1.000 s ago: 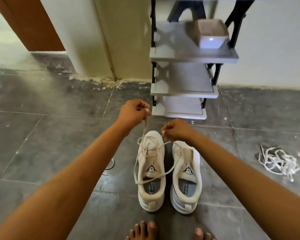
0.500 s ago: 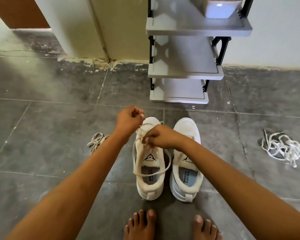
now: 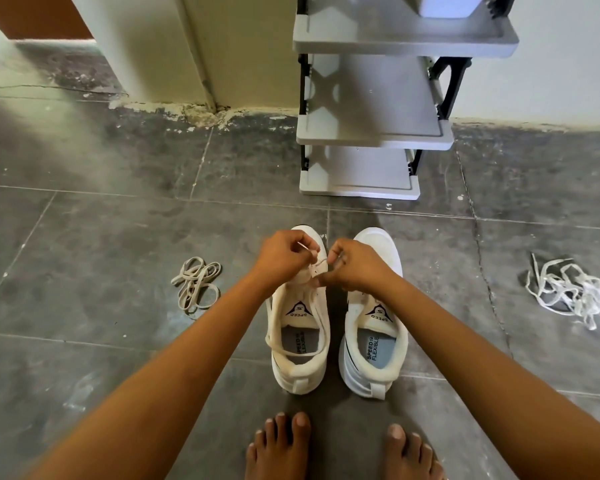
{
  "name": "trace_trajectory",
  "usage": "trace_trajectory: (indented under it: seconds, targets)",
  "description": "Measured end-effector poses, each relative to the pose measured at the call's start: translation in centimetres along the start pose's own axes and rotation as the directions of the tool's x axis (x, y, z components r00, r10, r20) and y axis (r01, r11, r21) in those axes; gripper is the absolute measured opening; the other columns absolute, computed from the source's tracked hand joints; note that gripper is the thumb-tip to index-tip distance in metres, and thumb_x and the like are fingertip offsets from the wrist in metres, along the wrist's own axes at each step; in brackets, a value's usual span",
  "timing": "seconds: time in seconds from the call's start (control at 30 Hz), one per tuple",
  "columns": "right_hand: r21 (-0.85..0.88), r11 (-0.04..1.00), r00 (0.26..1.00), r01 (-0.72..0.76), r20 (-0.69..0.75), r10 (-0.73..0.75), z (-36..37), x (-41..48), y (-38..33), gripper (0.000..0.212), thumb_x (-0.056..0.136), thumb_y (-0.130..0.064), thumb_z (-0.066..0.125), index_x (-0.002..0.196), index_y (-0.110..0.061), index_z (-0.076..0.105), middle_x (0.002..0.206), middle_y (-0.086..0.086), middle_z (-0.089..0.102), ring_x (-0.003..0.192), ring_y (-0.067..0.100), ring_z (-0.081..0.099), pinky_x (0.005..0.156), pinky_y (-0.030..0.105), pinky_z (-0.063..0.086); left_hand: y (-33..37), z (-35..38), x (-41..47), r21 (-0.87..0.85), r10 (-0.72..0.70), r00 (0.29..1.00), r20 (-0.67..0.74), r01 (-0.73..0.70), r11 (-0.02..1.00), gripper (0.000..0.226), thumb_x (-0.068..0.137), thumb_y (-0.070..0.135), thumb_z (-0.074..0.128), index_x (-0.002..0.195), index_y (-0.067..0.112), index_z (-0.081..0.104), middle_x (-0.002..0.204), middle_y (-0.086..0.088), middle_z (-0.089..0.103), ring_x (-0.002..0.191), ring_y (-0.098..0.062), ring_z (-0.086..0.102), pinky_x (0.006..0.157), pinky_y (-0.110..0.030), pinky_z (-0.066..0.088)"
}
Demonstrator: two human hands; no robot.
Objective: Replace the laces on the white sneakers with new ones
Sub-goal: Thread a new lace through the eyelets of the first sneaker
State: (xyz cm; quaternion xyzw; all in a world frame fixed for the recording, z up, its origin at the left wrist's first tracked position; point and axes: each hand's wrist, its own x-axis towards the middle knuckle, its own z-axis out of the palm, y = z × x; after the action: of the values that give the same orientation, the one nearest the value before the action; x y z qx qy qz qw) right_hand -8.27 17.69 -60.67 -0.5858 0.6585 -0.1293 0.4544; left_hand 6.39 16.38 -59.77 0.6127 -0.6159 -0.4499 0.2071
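Head view: our left hand (image 3: 281, 261) and right hand (image 3: 355, 268) pinch the cream flat lace (image 3: 295, 354); we should free the left white fabric sneaker (image 3: 300, 375) eyelet by eyelet.

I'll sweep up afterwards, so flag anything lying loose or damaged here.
Loose on the floor: a beige lace bundle left of the sneakers, a tangled white lace pile far right. Plaster at the wall base is crumbling.

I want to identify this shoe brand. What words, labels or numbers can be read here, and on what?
"SPEED", under an S emblem: tongue of the sneaker being laced.
"SPEED", same emblem: tongue of the other sneaker.
"SPEED FLEXIBLE": first sneaker's insole.
"SPEED FLEXIBLE": other sneaker's insole.
Nothing else is readable.
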Motion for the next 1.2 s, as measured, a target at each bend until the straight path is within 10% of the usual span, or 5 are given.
trace_trajectory:
  seconds: [0.2,0.43,0.67,0.97,1.2]
  targets:
    - [0.016,0.999,0.998,-0.045,0.049,0.045,1.3,0.4,0.6,0.062,0.065,-0.032,0.084,0.114,-0.018,0.049,0.095,0.002,0.059,0.087,0.019,0.059,0.074,0.032,0.052,-1.4,0.6,-0.1,0.5,0.088,0.996,0.033,-0.093,0.861,0.015,0.085,0.02,0.062,0.096,0.023,0.072,0.095,0.002,0.069,0.087,-0.015,0.061,0.071,-0.028,0.048]
    - [0.273,0.953,0.991,0.132,-0.052,-0.122,2.3,-1.2,0.4,0.052,0.07,-0.012,0.081,0.112,-0.016,0.049,0.091,0.0,0.063,0.084,0.015,0.061,0.077,0.025,0.05,-1.8,-0.8,0.5,0.209,0.008,0.975,-0.224,0.04,0.977,0.006,0.082,0.009,0.067,0.083,0.014,0.069,0.078,-0.003,0.069,0.075,-0.018,0.065,0.073,-0.029,0.051]
    - [0.275,0.917,0.882,0.288,0.296,-0.366,2.6,-2.6,-1.3,0.021,0.087,0.008,0.053,0.1,-0.009,0.052,0.095,0.004,0.068,0.096,0.014,0.065,0.091,0.029,0.051,-1.9,-0.7,0.4,0.056,0.048,0.975,-0.216,-0.037,0.998,0.008,0.084,0.006,0.065,0.088,0.009,0.071,0.087,0.0,0.068,0.078,-0.01,0.059,0.08,-0.025,0.047]
    - [-0.112,0.838,0.818,0.535,0.319,-0.479,3.1,-3.6,-1.2,0.021,0.085,-0.004,0.057,0.104,-0.006,0.062,0.108,0.005,0.066,0.097,0.015,0.06,0.084,0.025,0.048,-1.4,-0.7,1.0,0.399,0.158,0.966,0.204,-0.229,0.888,0.012,0.083,0.012,0.067,0.093,0.015,0.073,0.09,0.002,0.068,0.077,-0.004,0.052,0.071,-0.016,0.039]
    - [0.152,0.873,0.886,0.463,-0.052,-0.46,3.0,-3.6,-0.1,0.021,0.08,0.008,0.051,0.081,-0.007,0.066,0.082,-0.007,0.068,0.082,0.01,0.065,0.078,0.021,0.051,-1.7,-0.6,0.6,0.612,0.164,0.977,0.137,-0.213,0.762,0.014,0.085,0.02,0.059,0.092,0.017,0.072,0.081,-0.004,0.065,0.079,-0.02,0.058,0.066,-0.03,0.046]
